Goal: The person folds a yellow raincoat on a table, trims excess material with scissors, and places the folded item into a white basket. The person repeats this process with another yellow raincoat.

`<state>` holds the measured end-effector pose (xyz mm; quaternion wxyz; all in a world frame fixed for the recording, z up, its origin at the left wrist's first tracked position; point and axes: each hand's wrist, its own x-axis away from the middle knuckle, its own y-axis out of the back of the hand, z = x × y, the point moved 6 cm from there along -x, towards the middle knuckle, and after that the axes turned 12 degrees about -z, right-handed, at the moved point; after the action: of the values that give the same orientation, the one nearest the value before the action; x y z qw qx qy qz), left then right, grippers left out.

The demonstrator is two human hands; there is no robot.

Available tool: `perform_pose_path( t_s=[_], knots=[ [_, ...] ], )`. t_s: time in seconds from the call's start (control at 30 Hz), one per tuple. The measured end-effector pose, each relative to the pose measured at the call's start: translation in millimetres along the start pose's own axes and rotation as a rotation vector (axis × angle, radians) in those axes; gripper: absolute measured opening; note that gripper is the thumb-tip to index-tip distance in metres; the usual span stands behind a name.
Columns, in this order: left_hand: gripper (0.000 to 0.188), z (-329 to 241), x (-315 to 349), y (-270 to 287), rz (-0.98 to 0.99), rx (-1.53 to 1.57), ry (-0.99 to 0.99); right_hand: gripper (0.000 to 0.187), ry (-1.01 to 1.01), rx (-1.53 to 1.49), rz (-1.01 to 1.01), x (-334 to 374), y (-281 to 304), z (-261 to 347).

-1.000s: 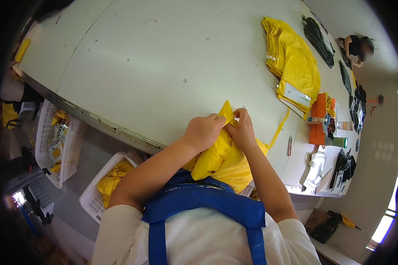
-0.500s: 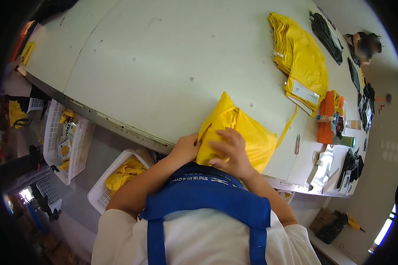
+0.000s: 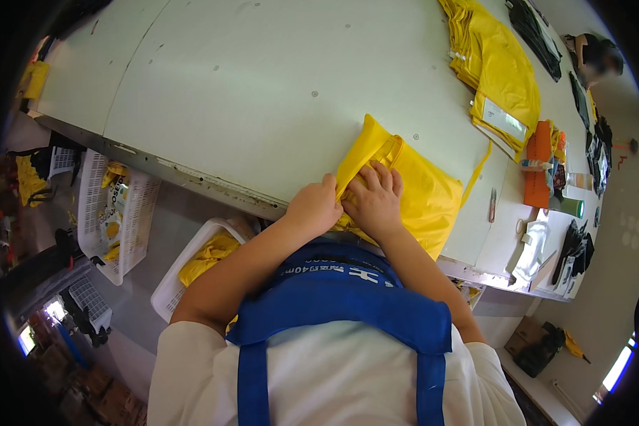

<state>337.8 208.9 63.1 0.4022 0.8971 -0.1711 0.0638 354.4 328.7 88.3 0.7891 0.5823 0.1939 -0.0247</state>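
A folded piece of yellow, glossy waterproof-looking cloth [image 3: 426, 195] lies at the table's near edge, right in front of me. Its upper left corner sticks up in a peak, and a narrow strap trails off its right side. My left hand [image 3: 314, 207] is closed on the left edge of this cloth, pinching it. Bent fingers of my right hand [image 3: 376, 202] grip a fold just beside the left hand, the thumb pointing toward it. The fingertips of both hands are partly hidden by the cloth.
A stack of yellow folded pieces [image 3: 504, 78] lies far right on the pale table [image 3: 248, 106]. Nearer stand an orange box [image 3: 538, 167] and a cutter knife [image 3: 492, 206]. White baskets [image 3: 165, 295] holding yellow material sit below the table's left edge. Another person [image 3: 596, 60] is at far right.
My right hand, lifted and blurred over the cloth before, has come down onto the fold beside my left hand. The left hand keeps its hold. The view has shifted slightly.
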Motion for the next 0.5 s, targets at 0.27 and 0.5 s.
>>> perform_pose_path(
  t_s=[0.27, 0.5],
  knots=[
    [0.037, -10.1, -0.1, 5.0, -0.018, 0.112, -0.013, 0.039, -0.013, 0.080, 0.090, 6.3, -5.3, 4.1],
    [0.036, -8.8, -4.8, -0.1, -0.006, 0.022, -0.069, 0.053, -0.008, -0.001, 0.149, 15.8, -1.6, 18.5]
  ],
)
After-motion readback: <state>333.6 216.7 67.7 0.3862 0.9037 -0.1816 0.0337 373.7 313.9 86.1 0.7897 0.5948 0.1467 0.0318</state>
